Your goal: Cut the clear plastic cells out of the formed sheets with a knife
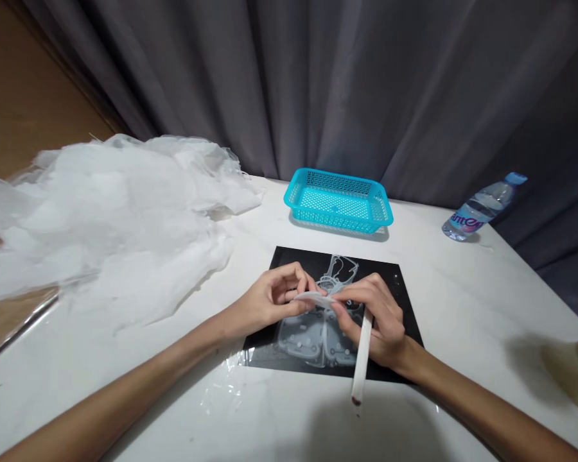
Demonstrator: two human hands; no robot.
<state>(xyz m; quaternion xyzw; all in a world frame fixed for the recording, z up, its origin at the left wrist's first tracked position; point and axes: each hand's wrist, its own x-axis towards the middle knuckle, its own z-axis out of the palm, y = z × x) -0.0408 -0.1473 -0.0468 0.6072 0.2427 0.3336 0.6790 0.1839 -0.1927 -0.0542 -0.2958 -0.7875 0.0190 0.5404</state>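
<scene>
Over the black sheet (289, 255), my left hand (279, 292) pinches one end of a thin, pale, flat piece (313, 296) between thumb and fingers. The other end of that piece is in the fingertips of my right hand (378, 308). A slim white stick (363, 359) with a dark tip is also tucked in my right hand, its tip slanting down toward the table's near side. Below my hands, the sheet bears a grey-white outlined pattern (301, 337), partly hidden by my fingers.
Thin white sheeting (125, 212) is heaped on the left of the white table (462, 308). A turquoise mesh basket (340, 221) stands behind the black sheet. At the right is a water bottle (481, 208); a tape roll (571, 372) lies near the right edge. Grey curtain (318, 83) hangs behind.
</scene>
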